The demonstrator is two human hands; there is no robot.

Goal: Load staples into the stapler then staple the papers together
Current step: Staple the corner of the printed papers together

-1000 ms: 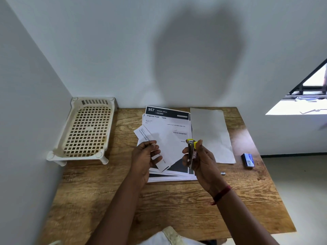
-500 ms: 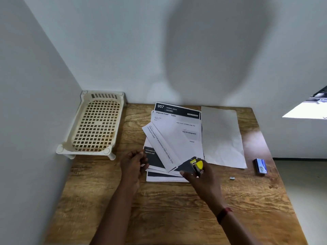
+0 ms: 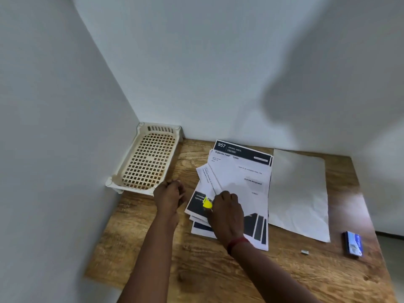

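Note:
A loose pile of printed papers with black headers lies in the middle of the wooden table. My right hand rests over the pile's lower left part, shut on a small yellow stapler whose tip pokes out to the left of my fingers. My left hand hovers just left of the pile, fingers curled with nothing visible in them. A blue staple box lies near the table's right edge. A small strip of staples lies on the wood left of the box.
A cream plastic lattice tray stands in the back left corner against the walls. A blank white sheet lies right of the pile. White walls close the table at the back and left.
My right hand came down with the stapler from mid-air onto the pile's lower left part. My left hand let go of the papers and drew off to the left. The camera view swung left.

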